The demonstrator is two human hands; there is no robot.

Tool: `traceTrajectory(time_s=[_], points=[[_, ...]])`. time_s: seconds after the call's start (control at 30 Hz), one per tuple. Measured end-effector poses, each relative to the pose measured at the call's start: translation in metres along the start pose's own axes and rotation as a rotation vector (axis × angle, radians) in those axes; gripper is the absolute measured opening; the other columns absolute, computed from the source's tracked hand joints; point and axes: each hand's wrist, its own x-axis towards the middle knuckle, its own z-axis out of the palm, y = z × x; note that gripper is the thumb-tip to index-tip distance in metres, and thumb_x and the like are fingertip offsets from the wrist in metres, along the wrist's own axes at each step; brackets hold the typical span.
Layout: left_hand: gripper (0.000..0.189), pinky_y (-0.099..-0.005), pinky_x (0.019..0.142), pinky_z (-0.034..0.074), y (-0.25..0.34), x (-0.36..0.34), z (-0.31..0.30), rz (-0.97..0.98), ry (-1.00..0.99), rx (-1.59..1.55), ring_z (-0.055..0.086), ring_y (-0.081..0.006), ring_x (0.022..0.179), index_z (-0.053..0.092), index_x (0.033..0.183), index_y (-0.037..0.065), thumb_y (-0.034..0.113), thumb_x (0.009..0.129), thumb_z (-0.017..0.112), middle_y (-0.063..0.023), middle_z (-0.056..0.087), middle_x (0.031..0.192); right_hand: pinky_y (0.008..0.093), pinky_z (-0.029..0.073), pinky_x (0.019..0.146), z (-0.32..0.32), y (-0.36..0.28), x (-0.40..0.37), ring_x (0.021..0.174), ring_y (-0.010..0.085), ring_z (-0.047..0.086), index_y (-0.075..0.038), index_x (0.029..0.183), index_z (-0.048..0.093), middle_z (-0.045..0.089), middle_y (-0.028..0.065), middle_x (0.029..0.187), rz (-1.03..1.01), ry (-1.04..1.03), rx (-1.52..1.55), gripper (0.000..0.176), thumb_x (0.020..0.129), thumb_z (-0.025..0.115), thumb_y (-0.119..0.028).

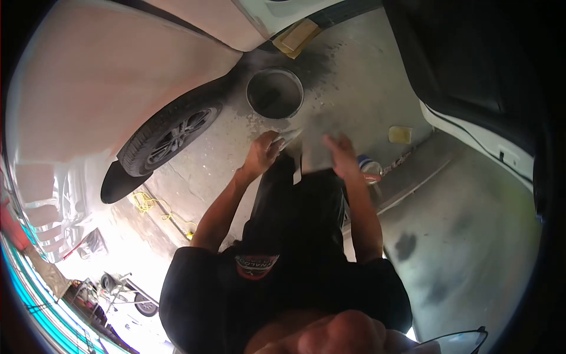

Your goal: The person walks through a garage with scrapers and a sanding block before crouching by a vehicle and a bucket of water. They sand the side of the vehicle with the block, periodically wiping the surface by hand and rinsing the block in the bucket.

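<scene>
My left hand (261,156) is closed on a small whitish piece (289,137), thin and partly blurred. Across from it, my right hand (342,156) is smeared by motion, with its fingers at the right side of a flat grey sheet (316,144). The sheet hangs over my dark trousers, between the two hands. Whether the whitish piece touches the sheet is too blurred to tell. Just beyond my hands, a round dark bucket (275,93) stands on the stained concrete floor.
A car body panel (112,76) and wheel (177,135) are at the left. An open door (471,71) hangs at the upper right. Brown sheets (298,38), a yellowish pad (400,135) and a can (370,169) lie around. A yellow cord (144,202) is on the floor.
</scene>
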Motion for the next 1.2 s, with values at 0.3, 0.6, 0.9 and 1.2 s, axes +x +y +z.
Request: traceTrajectory(time_s=[0.3, 0.6, 0.9, 1.2], points=[[0.021, -0.0382, 0.063, 0.051, -0.2, 0.047, 0.015, -0.52, 0.256, 0.225, 0.068, -0.0272, 0.072, 0.065, 0.1, 0.0, 0.021, 0.095, 0.064, -0.0184, 0.069, 0.082, 0.0299, 0.048, 0.087, -0.04, 0.031, 0.189, 0.098, 0.0135, 0.062, -0.001, 0.119, 0.064, 0.068, 0.0052, 0.109, -0.133, -0.059, -0.161, 0.036, 0.093, 0.071, -0.024], [0.035, -0.0498, 0.064, 0.052, -0.439, 0.093, 0.053, -0.307, 0.032, 0.55, 0.067, -0.0454, 0.083, 0.056, 0.109, 0.004, 0.03, 0.09, 0.069, -0.0228, 0.068, 0.089, 0.028, 0.048, 0.087, -0.005, 0.057, 0.366, 0.096, 0.01, 0.061, -0.003, 0.117, 0.063, 0.068, 0.0025, 0.108, -0.415, -0.221, -0.102, 0.03, 0.094, 0.071, -0.02], [0.057, -0.048, 0.065, 0.054, -0.497, 0.072, 0.076, -0.181, -0.011, 0.825, 0.068, -0.0428, 0.078, 0.055, 0.111, 0.006, 0.054, 0.085, 0.071, -0.0214, 0.069, 0.082, 0.0278, 0.049, 0.083, 0.044, 0.082, 0.43, 0.091, 0.0092, 0.061, -0.002, 0.112, 0.065, 0.068, 0.0035, 0.102, -0.645, -0.431, 0.099, 0.028, 0.094, 0.071, -0.023], [0.048, -0.0511, 0.068, 0.053, -0.489, 0.084, 0.093, -0.154, -0.191, 0.811, 0.068, -0.0431, 0.077, 0.058, 0.102, 0.006, 0.052, 0.09, 0.063, -0.0227, 0.068, 0.078, 0.0271, 0.05, 0.077, 0.072, 0.098, 0.443, 0.085, 0.0077, 0.06, -0.001, 0.107, 0.064, 0.068, 0.002, 0.095, -0.859, -0.439, 0.155, 0.024, 0.093, 0.071, -0.02]])
